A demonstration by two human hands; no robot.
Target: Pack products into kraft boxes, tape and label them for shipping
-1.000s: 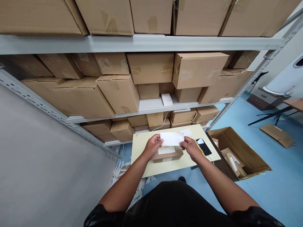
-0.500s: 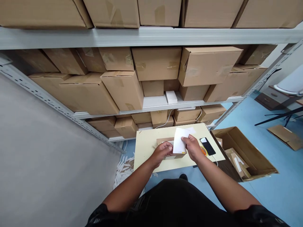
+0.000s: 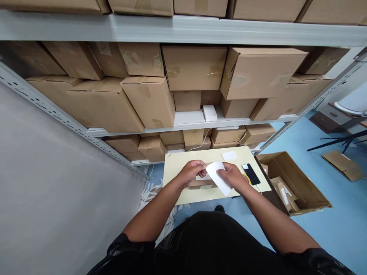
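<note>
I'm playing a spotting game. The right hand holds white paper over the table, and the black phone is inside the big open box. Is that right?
Not quite: the head view shows the black phone lying on the table, not inside the big open box. The right hand does hold white paper over the table.

A packing storeroom, with cardboard boxes (image 3: pixel 195 68) crowding metal shelves (image 3: pixel 200 32).

From head height, the camera faces forward and down, near table (image 3: pixel 174 163) and shelves (image 3: pixel 197 32).
</note>
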